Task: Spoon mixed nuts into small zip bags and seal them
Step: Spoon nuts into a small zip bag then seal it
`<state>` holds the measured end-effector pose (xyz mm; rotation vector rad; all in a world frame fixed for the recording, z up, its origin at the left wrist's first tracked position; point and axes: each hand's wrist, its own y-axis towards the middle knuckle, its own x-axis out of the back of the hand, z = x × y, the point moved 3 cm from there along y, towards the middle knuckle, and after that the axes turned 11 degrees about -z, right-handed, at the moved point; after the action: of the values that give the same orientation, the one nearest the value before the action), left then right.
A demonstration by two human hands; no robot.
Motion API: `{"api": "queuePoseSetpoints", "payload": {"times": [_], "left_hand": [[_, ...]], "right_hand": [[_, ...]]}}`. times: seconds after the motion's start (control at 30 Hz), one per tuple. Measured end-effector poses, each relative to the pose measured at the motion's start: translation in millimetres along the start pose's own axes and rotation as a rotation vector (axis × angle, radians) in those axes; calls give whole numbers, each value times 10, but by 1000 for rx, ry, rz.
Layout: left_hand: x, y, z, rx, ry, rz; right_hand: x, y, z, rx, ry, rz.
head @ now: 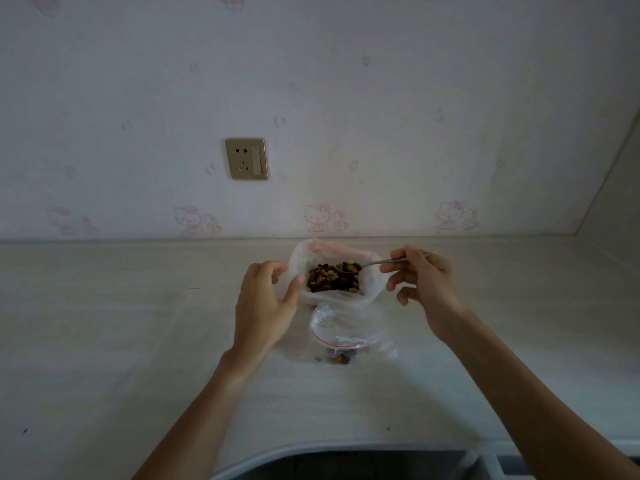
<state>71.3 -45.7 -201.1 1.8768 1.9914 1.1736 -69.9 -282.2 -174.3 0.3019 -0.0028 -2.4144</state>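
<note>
A large white plastic bag (372,284) stands open on the counter with mixed nuts (329,280) inside. My left hand (265,303) pinches its left rim between thumb and fingers. My right hand (420,289) pinches the handle of a metal spoon (375,262), whose bowl sits loaded over the nuts at the bag's right side. In front of the big bag lies a small clear zip bag (346,332) with a red seal line, its mouth gaping and a few nuts at its near end.
The pale counter (138,341) runs wide to both sides. A wall with a beige power socket (246,158) rises right behind the bags. A grey sink rim (346,452) curves along the near edge below my arms.
</note>
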Motion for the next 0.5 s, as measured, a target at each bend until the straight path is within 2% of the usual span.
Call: {"api": "queuePoseSetpoints", "payload": {"times": [0.1,0.23,0.33,0.4,0.5], "left_hand": [[72,-93,-122,-33,-18,65],[36,-286,-221,39,49,279],[-11,-376,-212,74,74,349],[-28,-387,-192,60,40,363],[-7,-380,-173,28,-11,372]], "right_hand": [[118,-130,77,-8,-14,28],[258,-350,85,-32,-80,67],[319,-498,88,15,-196,107],[330,-579,115,126,-327,145],[321,-703,230,440,-629,246]]}}
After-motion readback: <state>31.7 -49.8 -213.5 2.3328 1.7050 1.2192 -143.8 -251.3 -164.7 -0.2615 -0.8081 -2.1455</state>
